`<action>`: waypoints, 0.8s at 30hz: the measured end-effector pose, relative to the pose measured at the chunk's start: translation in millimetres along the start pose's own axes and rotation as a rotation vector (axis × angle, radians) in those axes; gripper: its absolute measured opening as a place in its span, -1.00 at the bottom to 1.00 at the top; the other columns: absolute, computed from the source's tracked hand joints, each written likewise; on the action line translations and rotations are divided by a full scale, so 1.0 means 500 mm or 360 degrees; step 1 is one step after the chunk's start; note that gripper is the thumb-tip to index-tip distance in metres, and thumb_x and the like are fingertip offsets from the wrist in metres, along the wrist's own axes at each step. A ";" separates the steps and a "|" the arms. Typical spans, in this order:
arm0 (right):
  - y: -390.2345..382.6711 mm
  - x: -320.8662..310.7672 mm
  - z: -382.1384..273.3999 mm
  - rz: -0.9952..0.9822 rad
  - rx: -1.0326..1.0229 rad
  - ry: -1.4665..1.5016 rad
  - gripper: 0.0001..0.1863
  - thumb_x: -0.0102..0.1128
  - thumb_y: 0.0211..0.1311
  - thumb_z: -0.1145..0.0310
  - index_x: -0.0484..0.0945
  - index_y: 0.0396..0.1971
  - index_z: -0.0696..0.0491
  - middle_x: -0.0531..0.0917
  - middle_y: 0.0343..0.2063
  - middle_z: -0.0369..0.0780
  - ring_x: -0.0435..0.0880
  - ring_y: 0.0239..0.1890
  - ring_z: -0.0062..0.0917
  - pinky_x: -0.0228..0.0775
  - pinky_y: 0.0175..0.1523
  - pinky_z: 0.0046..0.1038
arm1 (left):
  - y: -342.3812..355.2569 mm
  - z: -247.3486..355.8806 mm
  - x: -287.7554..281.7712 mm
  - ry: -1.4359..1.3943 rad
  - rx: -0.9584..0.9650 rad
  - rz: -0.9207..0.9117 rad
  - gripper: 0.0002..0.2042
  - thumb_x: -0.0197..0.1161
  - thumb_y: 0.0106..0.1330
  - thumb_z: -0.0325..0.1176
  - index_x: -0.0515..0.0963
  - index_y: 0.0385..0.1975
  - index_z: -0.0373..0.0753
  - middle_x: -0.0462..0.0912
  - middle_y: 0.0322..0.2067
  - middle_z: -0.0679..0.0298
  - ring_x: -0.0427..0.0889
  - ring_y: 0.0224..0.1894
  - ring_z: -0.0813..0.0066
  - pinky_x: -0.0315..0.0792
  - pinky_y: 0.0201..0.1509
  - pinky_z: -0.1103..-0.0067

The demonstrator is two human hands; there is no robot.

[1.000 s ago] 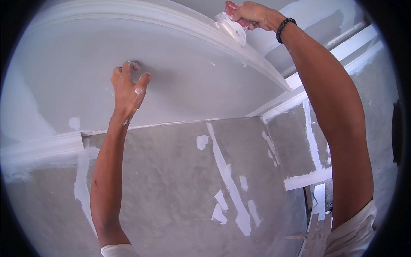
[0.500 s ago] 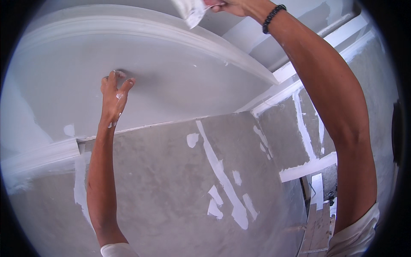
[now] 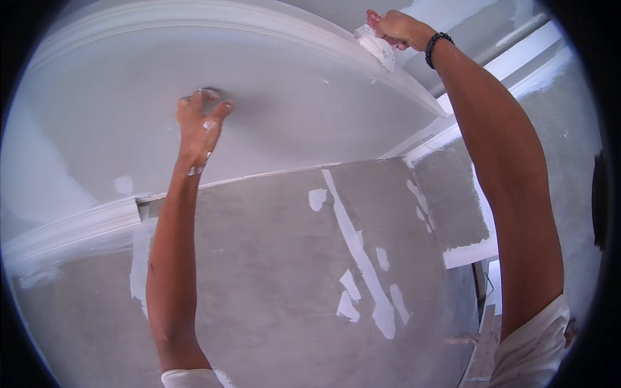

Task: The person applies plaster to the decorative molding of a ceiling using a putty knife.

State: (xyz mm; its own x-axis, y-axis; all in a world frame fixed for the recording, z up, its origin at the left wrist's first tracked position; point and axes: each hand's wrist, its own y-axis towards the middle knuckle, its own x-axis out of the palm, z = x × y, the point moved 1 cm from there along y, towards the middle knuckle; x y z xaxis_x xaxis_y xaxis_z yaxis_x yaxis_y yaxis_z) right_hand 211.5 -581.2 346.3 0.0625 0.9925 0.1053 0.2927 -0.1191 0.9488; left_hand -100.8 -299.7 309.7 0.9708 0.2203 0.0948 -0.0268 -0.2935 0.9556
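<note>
My right hand (image 3: 402, 30) is wrapped round the red handle of a putty knife (image 3: 376, 48). White putty coats its blade, which is at the outer edge of the curved white moulding (image 3: 259, 21); whether it touches, I cannot tell. My left hand (image 3: 202, 123) is raised to the smooth grey-white ceiling panel (image 3: 284, 97) inside that curve. Its fingers are bent, with the thumb held apart, and the fingertips look to be at the panel. I see nothing held in it. White smears mark this hand and wrist.
Below the panel stands a grey wall (image 3: 259, 258) with white filler strips and patches. A white cornice piece (image 3: 77, 226) ends at the left. Wooden boards (image 3: 482, 343) show low on the right, beside my right arm.
My right hand has moved right and down along the moulding, bringing the putty knife fully into view. The whole view has shifted slightly; my left hand keeps about the same pose at the panel.
</note>
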 end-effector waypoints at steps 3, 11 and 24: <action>-0.051 -0.038 -0.104 -0.0123 -0.0020 0.0143 -0.65 -0.08 0.33 0.16 0.43 -0.59 0.04 0.34 -0.72 -0.35 0.26 -0.66 -0.60 0.09 -0.56 -0.48 | -0.001 0.001 -0.003 0.0117 0.0059 0.0057 -0.53 0.31 0.06 -0.07 0.48 -0.10 -0.24 0.30 -0.09 -0.10 0.30 0.02 -0.02 0.29 0.11 0.27; -0.110 -0.073 -0.311 -0.0203 -0.0252 0.0572 -0.78 0.14 0.11 0.42 0.37 -0.68 -0.08 0.27 -0.73 -0.47 0.21 -0.66 -0.69 0.02 -0.57 -0.55 | -0.006 0.025 -0.014 0.0022 0.0061 0.0005 -0.52 0.30 0.06 -0.11 0.44 -0.07 -0.25 0.24 -0.06 -0.11 0.19 0.05 -0.05 0.15 0.19 0.23; -0.191 -0.172 -0.563 -0.0353 -0.0676 0.0698 -0.75 0.04 0.17 0.49 0.33 -0.70 0.00 0.29 -0.77 -0.39 0.21 -0.74 -0.69 0.07 -0.62 -0.57 | -0.020 0.042 -0.029 -0.0126 0.0166 -0.0103 -0.56 0.28 0.12 -0.16 0.42 -0.10 -0.30 0.29 -0.12 -0.07 0.24 0.00 0.06 0.20 0.13 0.29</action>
State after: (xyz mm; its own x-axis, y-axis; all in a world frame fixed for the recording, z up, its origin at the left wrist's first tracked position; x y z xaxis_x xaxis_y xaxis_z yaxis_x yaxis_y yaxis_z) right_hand -90.7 -647.3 330.5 -0.3775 0.9225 -0.0801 -0.1547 0.0225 0.9877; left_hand -109.8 -319.3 292.7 0.9856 0.1691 0.0074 0.0578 -0.3773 0.9243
